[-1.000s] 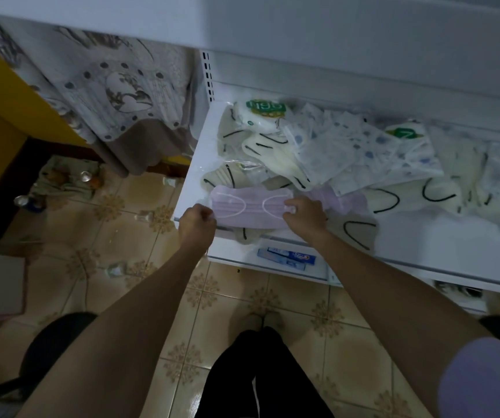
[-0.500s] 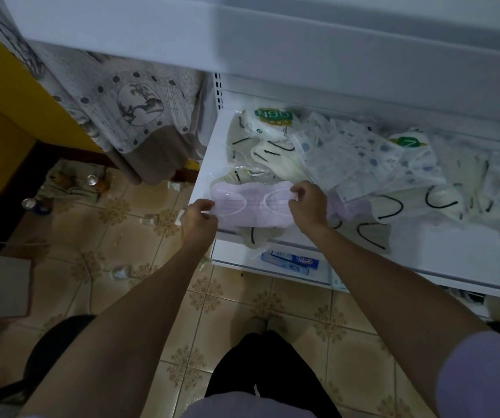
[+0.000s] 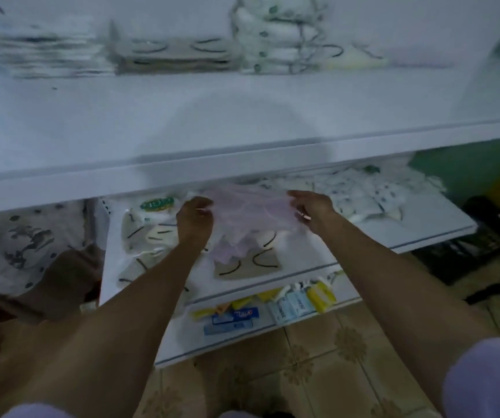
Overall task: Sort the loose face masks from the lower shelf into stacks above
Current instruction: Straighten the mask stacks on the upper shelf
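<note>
- Left hand (image 3: 196, 220) pinches the pink mask (image 3: 251, 206) at its 9 o'clock end, fingers curled.
- Right hand (image 3: 313, 209) grips its 3 o'clock end.
- The pink mask hangs above the lower shelf (image 3: 423, 227); sorted stacks (image 3: 179, 52) sit at 12 o'clock.

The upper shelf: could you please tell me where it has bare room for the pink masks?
The whole front band of the upper shelf is bare for the pink masks, between its front edge and the back row. The back row is crowded: white stack, tan stack, packaged stack, cream masks, a faint pink pile.
</note>
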Motion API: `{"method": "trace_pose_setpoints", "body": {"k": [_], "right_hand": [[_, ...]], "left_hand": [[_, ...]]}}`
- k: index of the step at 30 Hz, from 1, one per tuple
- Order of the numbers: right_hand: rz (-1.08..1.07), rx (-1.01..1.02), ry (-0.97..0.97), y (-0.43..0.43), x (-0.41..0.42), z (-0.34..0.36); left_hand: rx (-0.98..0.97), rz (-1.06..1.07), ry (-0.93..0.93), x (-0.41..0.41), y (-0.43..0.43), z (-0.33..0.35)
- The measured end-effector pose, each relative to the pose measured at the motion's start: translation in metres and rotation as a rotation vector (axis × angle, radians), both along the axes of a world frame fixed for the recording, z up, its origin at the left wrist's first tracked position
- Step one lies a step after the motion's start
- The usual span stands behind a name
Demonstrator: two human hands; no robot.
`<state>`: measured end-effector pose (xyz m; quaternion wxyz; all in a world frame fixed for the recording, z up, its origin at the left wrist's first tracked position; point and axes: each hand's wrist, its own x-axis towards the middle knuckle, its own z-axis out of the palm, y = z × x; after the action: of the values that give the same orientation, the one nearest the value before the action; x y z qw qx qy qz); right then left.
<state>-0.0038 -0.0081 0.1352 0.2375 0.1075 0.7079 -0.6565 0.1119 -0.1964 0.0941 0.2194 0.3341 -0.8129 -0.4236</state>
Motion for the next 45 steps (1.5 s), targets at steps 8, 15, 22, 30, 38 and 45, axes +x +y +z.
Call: {"method": "trace_pose_setpoints", "body": {"k": [8,15,22,30,38,45], "right_hand": [[-0.52,0.383,0.438,0.222,-0.007,0.051],[-0.868,0.431,0.441,0.391,0.032,0.084],[-1.007,0.649,0.648,0.519,0.05,0.138],[-0.962,0.991,0.826,0.606,0.024,0.183],[-0.73,1.058,0.903,0.621,-0.076,0.196],[-0.629,0.962,1.054,0.598,-0.203,0.232]], "left_hand": [[-0.014,-0.626,0.088,-0.086,0.196,0.046],[-0.119,-0.949,0.182,-0.106,0.354,0.092],[-0.233,-1.08,0.34,-0.122,0.486,0.145],[-0.408,-1.154,0.466,-0.168,0.572,0.196],[-0.672,-1.103,0.511,-0.277,0.582,0.224],[-0.707,-0.952,0.511,-0.377,0.545,0.258]]}}
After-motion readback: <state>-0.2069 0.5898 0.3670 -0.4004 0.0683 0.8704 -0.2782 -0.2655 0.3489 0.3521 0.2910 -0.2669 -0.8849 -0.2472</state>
